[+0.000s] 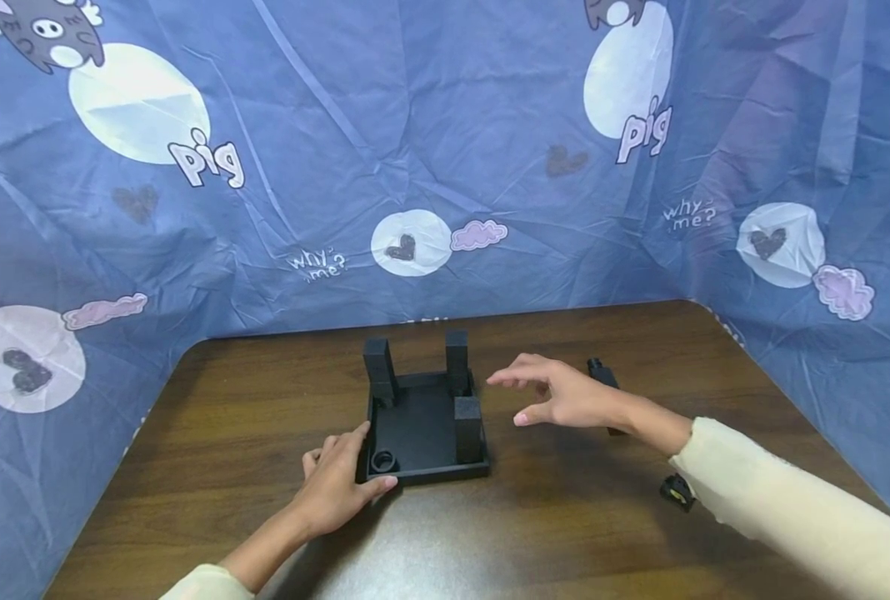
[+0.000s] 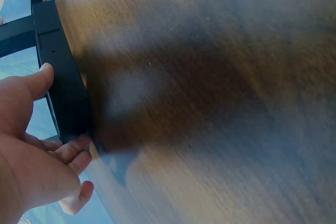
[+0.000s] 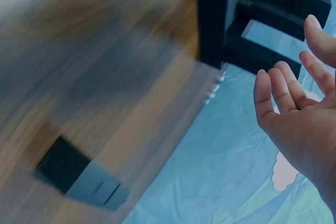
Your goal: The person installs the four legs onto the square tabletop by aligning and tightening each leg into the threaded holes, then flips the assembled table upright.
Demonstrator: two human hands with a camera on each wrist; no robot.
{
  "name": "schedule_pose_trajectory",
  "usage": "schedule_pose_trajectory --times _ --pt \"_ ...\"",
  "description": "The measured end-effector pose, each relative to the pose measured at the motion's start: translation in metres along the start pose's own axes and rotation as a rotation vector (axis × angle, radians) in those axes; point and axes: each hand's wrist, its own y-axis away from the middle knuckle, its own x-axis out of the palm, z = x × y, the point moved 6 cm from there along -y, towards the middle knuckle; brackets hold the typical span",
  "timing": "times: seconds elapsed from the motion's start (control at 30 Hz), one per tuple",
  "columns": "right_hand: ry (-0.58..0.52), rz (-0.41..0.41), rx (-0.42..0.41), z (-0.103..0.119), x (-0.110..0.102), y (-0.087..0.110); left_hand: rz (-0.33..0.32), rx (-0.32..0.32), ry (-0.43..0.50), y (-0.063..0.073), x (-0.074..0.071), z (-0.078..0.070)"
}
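A shallow black square tray (image 1: 418, 429) lies on the table with upright block-like posts at three of its corners. At its front-left corner is a bare round socket (image 1: 383, 462). My left hand (image 1: 334, 482) grips that corner, thumb on the front wall (image 2: 63, 77) and fingers at the left side. To the right of the tray, my right hand (image 1: 561, 392) hovers with fingers spread and nothing in it, apart from the right-hand posts (image 1: 468, 429). A loose black post (image 1: 602, 373) with a narrower round end lies beyond the right hand, partly hidden by the forearm.
A small black object with a yellow mark (image 1: 676, 492) sits by the right sleeve. The brown wooden table (image 1: 265, 392) ends at the back against a blue printed cloth (image 1: 445, 150), which also hangs along both sides.
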Motion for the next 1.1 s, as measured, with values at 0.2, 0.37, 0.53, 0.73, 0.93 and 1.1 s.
schedule_pose_trajectory --times 0.2,0.37,0.53,0.73,0.93,1.1 --pt "0.044 -0.014 0.021 -0.013 -0.007 0.014 -0.001 -0.002 -0.002 0.001 0.0 -0.001" --pt "0.041 -0.024 0.01 -0.019 -0.009 0.021 -0.004 -0.007 -0.003 0.002 -0.001 -0.001" --pt "0.068 -0.023 0.02 -0.028 -0.013 0.031 -0.01 -0.001 -0.009 0.0 0.0 0.0" --pt "0.181 -0.033 0.043 -0.045 -0.023 0.048 -0.004 -0.008 -0.01 0.0 0.0 0.0" --pt "0.407 -0.037 0.053 -0.057 -0.036 0.063 -0.002 -0.005 -0.009 0.0 -0.001 0.0" --pt "0.569 -0.009 0.04 -0.063 -0.042 0.072 -0.002 0.003 -0.005 0.0 0.0 0.001"
